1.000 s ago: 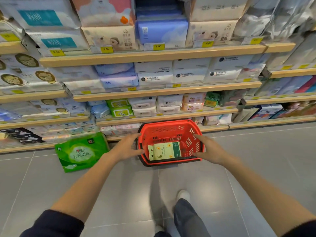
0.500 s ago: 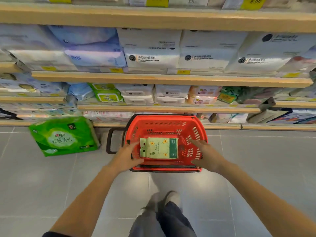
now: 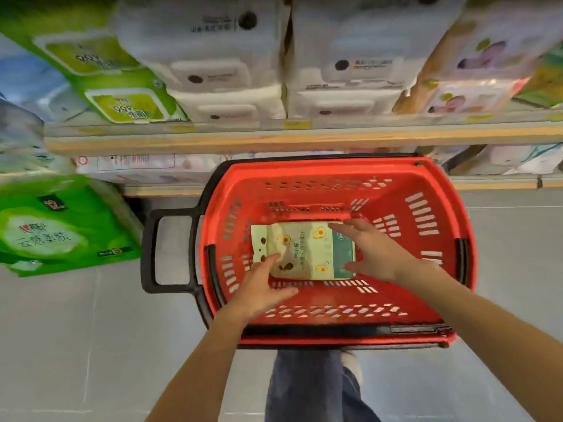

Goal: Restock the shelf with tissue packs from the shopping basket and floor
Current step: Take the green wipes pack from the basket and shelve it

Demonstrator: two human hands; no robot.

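A red shopping basket (image 3: 426, 287) with a black handle stands on the floor in front of the shelf. Flat on its bottom lies a pale green tissue pack (image 3: 301, 249) with avocado pictures. My left hand (image 3: 262, 287) reaches into the basket, fingers spread, fingertips at the pack's lower left corner. My right hand (image 3: 371, 254) lies over the pack's right end with fingers apart, its thumb at the lower right corner. Neither hand has closed on it. A large green tissue pack (image 3: 58, 233) leans on the floor at the left.
The wooden shelf edge (image 3: 274, 141) runs just beyond the basket, with white and green packs (image 3: 219, 74) stacked above it. A lower shelf (image 3: 146, 169) sits behind the basket. My legs and a shoe (image 3: 316, 388) are under the basket's near side. Grey floor tiles surround it.
I have bent down close over the basket. Both hands left the basket's rim and went inside, down to the avocado tissue pack.
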